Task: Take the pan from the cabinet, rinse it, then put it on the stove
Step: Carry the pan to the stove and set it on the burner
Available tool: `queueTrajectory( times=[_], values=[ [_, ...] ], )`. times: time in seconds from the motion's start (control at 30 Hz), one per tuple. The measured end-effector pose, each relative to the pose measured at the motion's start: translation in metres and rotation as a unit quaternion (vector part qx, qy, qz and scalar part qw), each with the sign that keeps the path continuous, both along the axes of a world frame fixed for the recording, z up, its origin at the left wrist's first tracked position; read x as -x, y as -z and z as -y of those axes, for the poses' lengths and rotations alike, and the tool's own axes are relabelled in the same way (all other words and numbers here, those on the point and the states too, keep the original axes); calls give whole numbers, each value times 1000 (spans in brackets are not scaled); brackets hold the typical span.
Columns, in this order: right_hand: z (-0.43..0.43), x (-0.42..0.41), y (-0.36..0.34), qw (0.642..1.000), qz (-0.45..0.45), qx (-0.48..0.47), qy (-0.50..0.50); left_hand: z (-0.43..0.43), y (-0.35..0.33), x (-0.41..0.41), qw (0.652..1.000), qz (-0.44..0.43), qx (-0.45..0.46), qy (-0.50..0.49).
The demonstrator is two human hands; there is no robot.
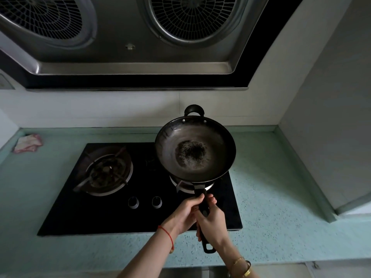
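Black pan (195,149), two hands (186,213) gripping it.

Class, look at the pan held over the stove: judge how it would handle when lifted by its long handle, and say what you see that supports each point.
The pan probably feels front-heavy: its wide bowl sits far beyond the left hand and right hand, both gripping the handle. It looks rigid metal. Its rounded bowl might rock if set on a flat surface.
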State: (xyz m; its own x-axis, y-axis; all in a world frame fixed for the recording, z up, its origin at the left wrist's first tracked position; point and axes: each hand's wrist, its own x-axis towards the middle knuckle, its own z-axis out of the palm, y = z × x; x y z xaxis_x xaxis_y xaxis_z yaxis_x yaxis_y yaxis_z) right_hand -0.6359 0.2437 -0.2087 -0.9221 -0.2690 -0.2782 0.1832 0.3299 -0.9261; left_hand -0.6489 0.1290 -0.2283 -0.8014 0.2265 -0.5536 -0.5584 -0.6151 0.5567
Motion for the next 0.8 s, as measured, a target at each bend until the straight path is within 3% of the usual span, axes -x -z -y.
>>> queueTrajectory(
  times=[0.8],
  values=[
    [-3,8,16,999,39,-12,-1,-2,24,6,999,40,0,20]
  ],
)
